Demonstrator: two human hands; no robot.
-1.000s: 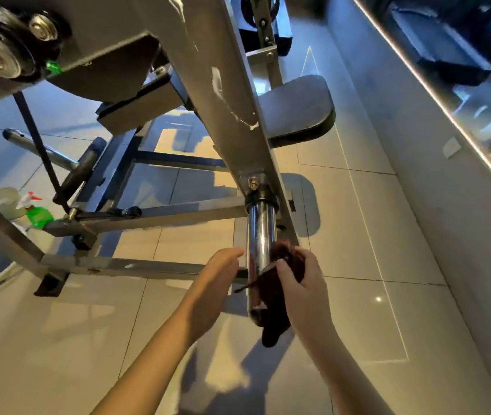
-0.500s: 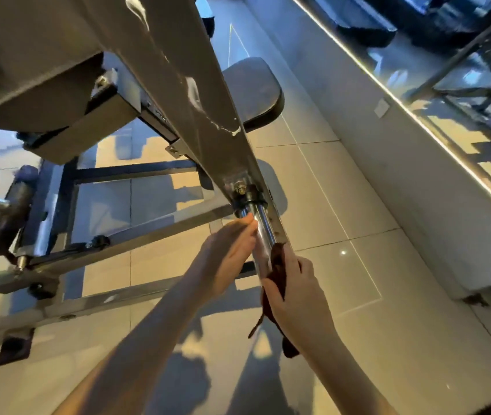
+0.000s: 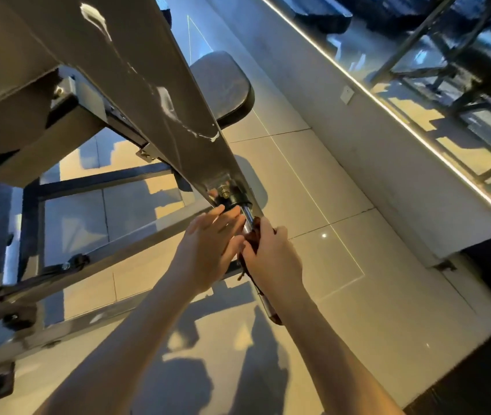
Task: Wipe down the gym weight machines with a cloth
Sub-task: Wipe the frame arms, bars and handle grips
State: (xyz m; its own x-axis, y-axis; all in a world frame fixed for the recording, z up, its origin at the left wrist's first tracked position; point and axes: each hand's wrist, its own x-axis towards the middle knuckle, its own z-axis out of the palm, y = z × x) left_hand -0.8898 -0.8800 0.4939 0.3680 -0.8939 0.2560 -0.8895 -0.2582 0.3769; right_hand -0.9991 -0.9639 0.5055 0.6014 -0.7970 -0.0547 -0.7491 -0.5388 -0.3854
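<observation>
Gripping the dark cloth (image 3: 257, 232) round the chrome peg (image 3: 248, 218), the right hand (image 3: 271, 259) has its fingers and thumb curled so the fabric wraps the tube rather than lying flat against it. That hold probably lets one stroke clean the whole way round. The peg juts down toward the person from the low end of the grey lever arm (image 3: 136, 94), just below a black collar (image 3: 236, 200). A loose tail of cloth hangs under the wrist.

The left hand (image 3: 208, 250) is held flat with straight fingers, holding nothing. Its fingertips reach the peg's left side near the collar, seemingly to steady the arm against the rubbing; whether they press or only touch cannot be told.

Pale streaks (image 3: 166, 100) run down the lever arm's face above, so that stretch looks not yet wiped.

The collar is the hard stop for any upward stroke, and the bolt beside it could snag the fabric. Downward the peg ends free over the tiled floor (image 3: 328, 265), with open room to slide the cloth off. To the left, a frame rail (image 3: 136, 238) passes close behind the left hand. To the right, the wall (image 3: 373, 145) stands well apart, and the black pad (image 3: 223, 85) sits beyond the arm, clear of both hands.
</observation>
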